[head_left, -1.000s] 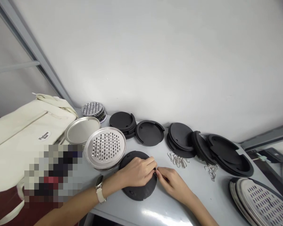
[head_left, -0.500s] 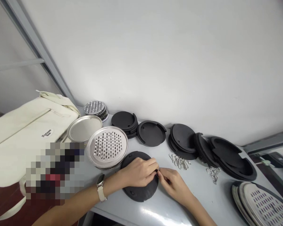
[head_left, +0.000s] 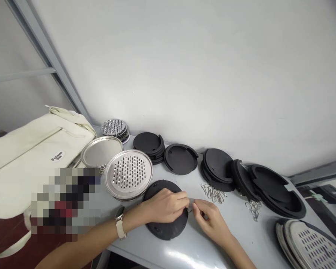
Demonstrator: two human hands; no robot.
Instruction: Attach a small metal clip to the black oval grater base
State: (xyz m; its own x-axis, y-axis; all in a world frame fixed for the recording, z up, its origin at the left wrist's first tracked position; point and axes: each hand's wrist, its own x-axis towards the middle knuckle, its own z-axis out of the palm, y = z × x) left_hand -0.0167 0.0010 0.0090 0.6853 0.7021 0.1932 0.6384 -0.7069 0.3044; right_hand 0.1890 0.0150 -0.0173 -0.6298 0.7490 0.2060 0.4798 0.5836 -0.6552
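A round black plastic disc (head_left: 168, 228) lies on the table in front of me, partly covered by my left hand (head_left: 168, 205). The fingers of that hand are closed at the disc's right edge. A small metal ring (head_left: 189, 210) sticks out beside the left fingertips; its attachment to the disc is hidden. Just right of the ring, apart from it, is my right hand (head_left: 210, 220), with thumb and forefinger pinched together. Whether anything is between those fingertips I cannot make out.
Metal grater discs (head_left: 128, 173), plain metal discs (head_left: 102, 151) and a cream bag (head_left: 39, 157) are at the left. Black round trays (head_left: 180, 158) line the wall. Metal clips (head_left: 214, 193) and rings (head_left: 253, 209) lie beyond my right hand. More graters (head_left: 316, 243) stand at the right.
My right hand has moved slightly right, away from the left fingertips, and the metal ring now shows in the gap. My left hand stays at the disc's edge.
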